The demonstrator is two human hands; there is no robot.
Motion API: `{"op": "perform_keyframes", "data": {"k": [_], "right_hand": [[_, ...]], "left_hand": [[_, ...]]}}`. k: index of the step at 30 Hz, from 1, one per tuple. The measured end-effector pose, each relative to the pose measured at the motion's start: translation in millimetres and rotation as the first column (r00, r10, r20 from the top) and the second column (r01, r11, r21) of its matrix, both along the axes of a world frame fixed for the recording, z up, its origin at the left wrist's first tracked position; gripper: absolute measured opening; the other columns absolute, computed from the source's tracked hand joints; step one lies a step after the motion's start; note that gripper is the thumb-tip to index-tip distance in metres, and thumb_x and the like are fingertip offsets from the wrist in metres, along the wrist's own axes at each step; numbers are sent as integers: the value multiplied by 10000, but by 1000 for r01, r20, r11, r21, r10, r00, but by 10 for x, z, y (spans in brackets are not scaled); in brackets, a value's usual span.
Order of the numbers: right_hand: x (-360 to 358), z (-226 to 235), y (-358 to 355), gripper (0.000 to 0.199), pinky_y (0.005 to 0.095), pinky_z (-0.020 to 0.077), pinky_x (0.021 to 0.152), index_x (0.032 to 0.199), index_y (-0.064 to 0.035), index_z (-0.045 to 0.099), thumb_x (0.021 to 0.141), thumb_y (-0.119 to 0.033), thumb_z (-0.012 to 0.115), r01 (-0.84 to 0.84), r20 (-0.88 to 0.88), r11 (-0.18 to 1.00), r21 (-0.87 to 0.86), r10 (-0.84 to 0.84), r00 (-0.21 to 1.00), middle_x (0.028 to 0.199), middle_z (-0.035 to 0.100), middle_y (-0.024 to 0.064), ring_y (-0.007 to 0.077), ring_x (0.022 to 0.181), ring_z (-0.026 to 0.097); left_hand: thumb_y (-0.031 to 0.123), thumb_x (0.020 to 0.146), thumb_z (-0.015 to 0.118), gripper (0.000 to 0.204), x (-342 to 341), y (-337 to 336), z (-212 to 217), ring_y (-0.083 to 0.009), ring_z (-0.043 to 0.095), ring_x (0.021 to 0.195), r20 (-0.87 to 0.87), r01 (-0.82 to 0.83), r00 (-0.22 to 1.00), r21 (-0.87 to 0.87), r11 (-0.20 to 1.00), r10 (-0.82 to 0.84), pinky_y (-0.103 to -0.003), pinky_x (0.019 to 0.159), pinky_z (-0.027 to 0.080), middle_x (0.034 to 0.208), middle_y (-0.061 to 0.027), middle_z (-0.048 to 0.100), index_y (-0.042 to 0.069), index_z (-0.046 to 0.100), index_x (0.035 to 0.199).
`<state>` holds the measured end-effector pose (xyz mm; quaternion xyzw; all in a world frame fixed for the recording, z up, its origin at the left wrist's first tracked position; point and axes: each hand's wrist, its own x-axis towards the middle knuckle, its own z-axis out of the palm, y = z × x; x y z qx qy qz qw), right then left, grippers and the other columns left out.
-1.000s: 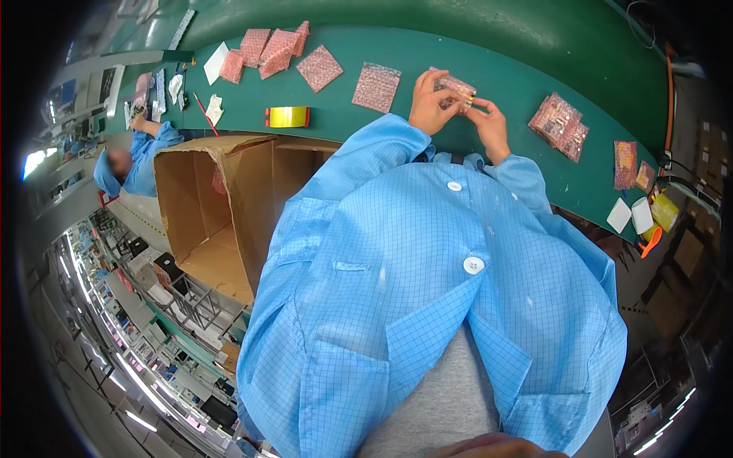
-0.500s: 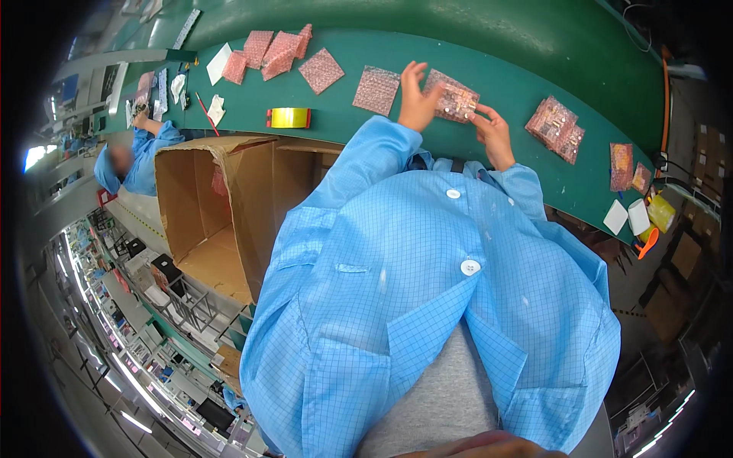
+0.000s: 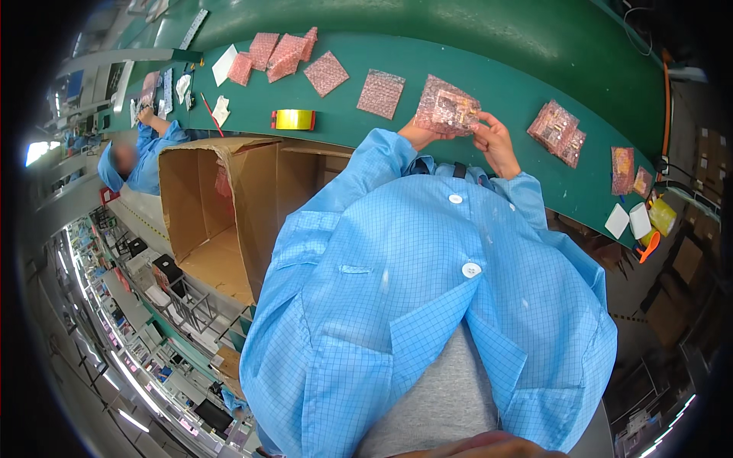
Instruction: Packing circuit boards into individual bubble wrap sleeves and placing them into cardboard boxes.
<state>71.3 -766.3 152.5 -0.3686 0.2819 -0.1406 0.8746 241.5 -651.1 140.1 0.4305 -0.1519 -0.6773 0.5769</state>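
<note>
1. Green covers the long table point(image 3: 489, 84) that curves across the top of the view, with shelving and strip lights of a workshop below at the left.
2. Both hands are raised over the table's near edge, holding one pink bubble-wrap pouch point(image 3: 447, 107) between them.
3. The left hand point(image 3: 422, 135) grips the pouch from beneath, mostly hidden by it; the right hand point(image 3: 495, 137) pinches its right edge with fingertips.
4. Something dark shows through the wrap; what it is cannot be told.
5. An empty-looking pink pouch point(image 3: 381, 94) lies flat just left of the held one, and more pink pouches point(image 3: 282, 55) lie farther left.
6. A stack of filled pouches point(image 3: 559, 131) rests on the table to the right.
7. A yellow tape roll point(image 3: 294, 119) sits near the table's edge, above an open cardboard box point(image 3: 221, 206).
8. Another person in blue point(image 3: 134, 156) works at the far left.
</note>
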Motion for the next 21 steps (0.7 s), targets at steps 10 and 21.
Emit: {"op": "perform_keyframes", "data": {"k": [10, 21], "right_hand": [[24, 96, 62, 311, 174, 281, 439, 1143, -22, 524, 858, -82, 634, -102, 24, 995, 3, 102, 994, 838, 651, 35, 14, 513, 394], [332, 119, -98, 330, 191, 406, 579, 1150, -27, 551, 843, -89, 652, -75, -178, 951, -299, 22, 984, 896, 668, 53, 65, 723, 568]], "left_hand": [[160, 875, 612, 318, -31, 57, -89, -139, 601, 885, 319, 3, 947, -135, 991, 41, -262, 670, 508, 1061, -26, 618, 99, 555, 1182], [175, 864, 649, 399, -146, -114, -458, -236, 572, 1070, -107, -438, 899, -261, 860, 425, -390, 922, 490, 1184, -100, 576, 70, 494, 1216]]}}
